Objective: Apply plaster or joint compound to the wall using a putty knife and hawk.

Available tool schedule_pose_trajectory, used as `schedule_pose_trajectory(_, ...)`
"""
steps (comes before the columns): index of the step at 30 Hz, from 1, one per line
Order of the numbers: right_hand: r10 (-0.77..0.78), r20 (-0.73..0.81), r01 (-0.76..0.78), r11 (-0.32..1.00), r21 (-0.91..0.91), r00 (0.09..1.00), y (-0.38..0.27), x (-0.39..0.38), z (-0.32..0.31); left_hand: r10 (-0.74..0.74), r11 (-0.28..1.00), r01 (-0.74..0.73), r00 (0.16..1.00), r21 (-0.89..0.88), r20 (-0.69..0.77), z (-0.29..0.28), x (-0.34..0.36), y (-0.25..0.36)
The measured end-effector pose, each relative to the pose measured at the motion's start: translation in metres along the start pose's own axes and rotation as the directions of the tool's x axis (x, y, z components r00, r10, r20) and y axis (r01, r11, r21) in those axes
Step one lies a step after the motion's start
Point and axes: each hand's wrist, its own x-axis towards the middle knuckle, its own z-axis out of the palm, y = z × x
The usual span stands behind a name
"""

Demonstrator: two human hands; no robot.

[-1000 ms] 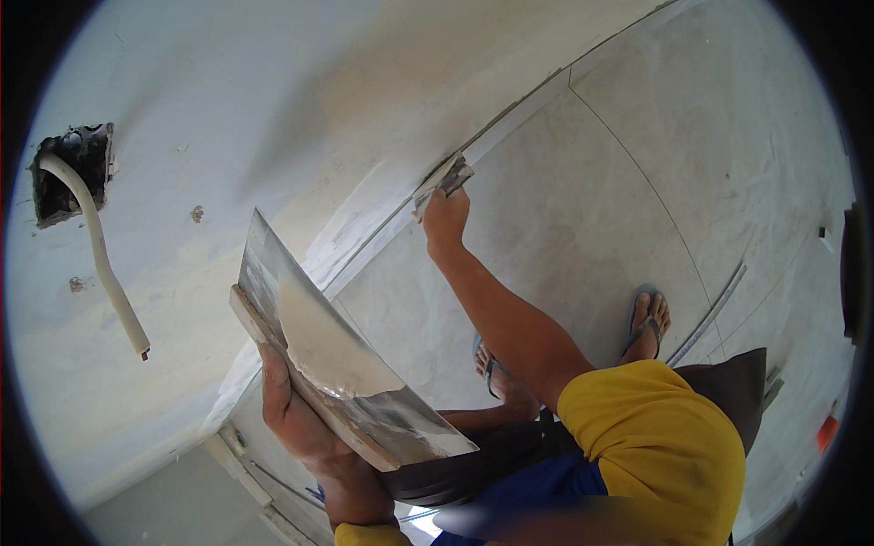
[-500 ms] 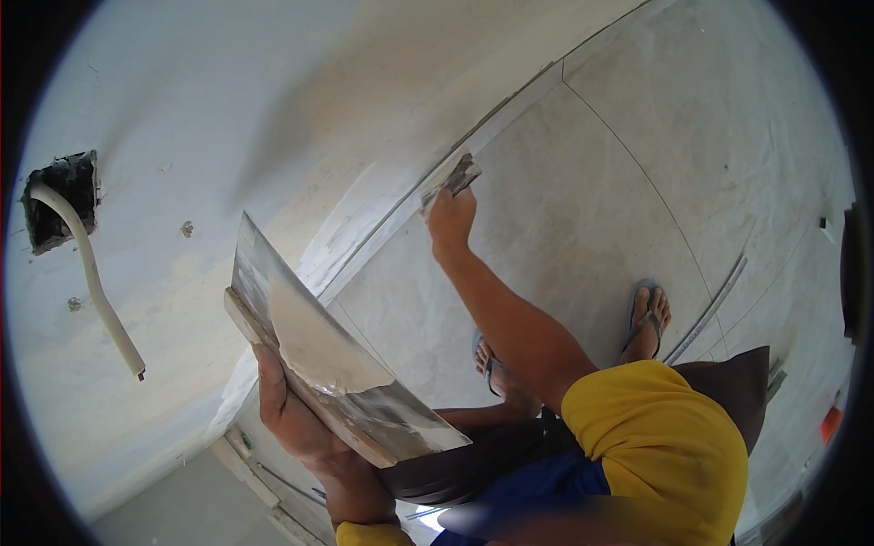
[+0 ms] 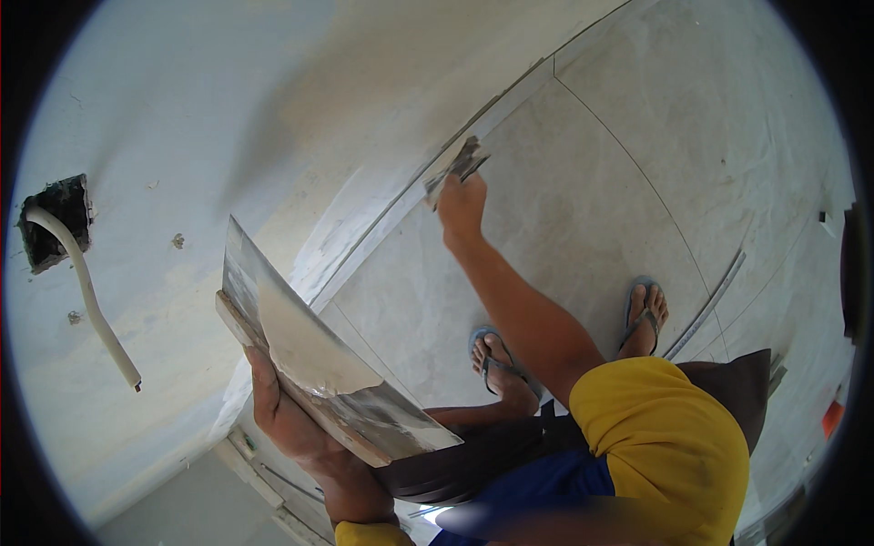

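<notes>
My left hand [image 3: 284,414] is wrapped round the wooden grip of a wide, thin metal plastering blade [image 3: 401,420], tilted near the wall. A thick patch of cream putty [image 3: 314,338] covers the middle of its upper face. Out in front, my right hand [image 3: 463,207] is closed on a small putty-smeared trowel [image 3: 466,162], its handle mostly hidden by the fingers. The trowel is close to the wall's foot, beside the strip along the floor edge; I cannot tell whether it touches. Fresh white smears [image 3: 341,214] mark the lower wall behind the blade.
At left a square hole [image 3: 73,202] in the wall holds a bent pale conduit [image 3: 86,273] that sticks out. My feet in flip-flops stand on large grey tiles [image 3: 583,209]. A thin grey strip [image 3: 710,305] lies by my right foot; wooden battens [image 3: 250,473] lie at lower left.
My right hand and the trowel have shifted slightly right, away from the wall, and the trowel has turned a little. The left hand keeps its hold on the blade. The view has shifted slightly.
</notes>
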Motion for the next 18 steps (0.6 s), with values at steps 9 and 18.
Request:
schedule_pose_trajectory(9, 0.168, -0.03, -0.169, 0.984, -0.053, 0.985, -0.026, 0.041, 0.011, -0.009, 1.0, 0.01, 0.997, -0.007, 0.081, -0.004, -0.002, 0.003)
schedule_pose_trajectory(18, -0.046, 0.111, 0.062, 0.989, -0.137, 0.993, -0.035, -0.017, 0.038, 0.053, 0.99, -0.046, 0.997, 0.135, -0.051, 0.003, -0.001, 0.002)
